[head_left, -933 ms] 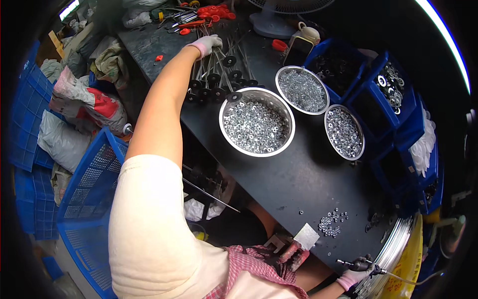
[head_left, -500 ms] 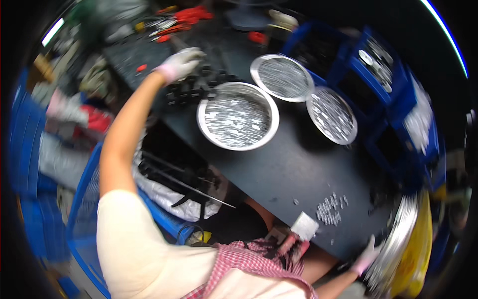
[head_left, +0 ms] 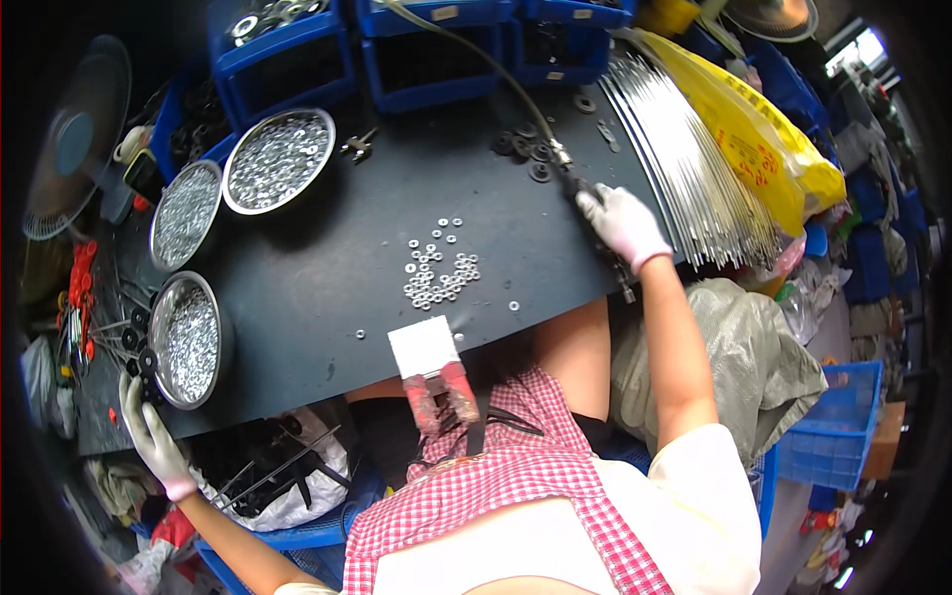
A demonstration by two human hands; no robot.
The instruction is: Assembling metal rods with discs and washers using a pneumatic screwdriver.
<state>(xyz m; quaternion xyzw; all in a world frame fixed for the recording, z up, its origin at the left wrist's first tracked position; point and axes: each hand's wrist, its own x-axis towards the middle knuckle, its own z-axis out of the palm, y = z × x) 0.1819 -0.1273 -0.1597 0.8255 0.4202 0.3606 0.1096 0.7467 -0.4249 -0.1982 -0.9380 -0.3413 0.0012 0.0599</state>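
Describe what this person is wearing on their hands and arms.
The left hand and right hand wear white gloves with pinkish cuffs. The forearms are bare up to short, plain cream sleeves. No markings show on the gloves or sleeves.

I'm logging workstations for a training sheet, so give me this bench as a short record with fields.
Left hand: fingers extended, beside black discs; contact unclear
Right hand: at a dark hose-fed tool; how firmly it grips cannot be told
Bowls: three metal bowls, holding small shiny parts
Loose parts: small metal rings scattered mid-bench
Plate: pale square plate at the near edge
Rods: thin metal rods fanned at the right, beside a yellow bag
Bins: blue bins along the far side
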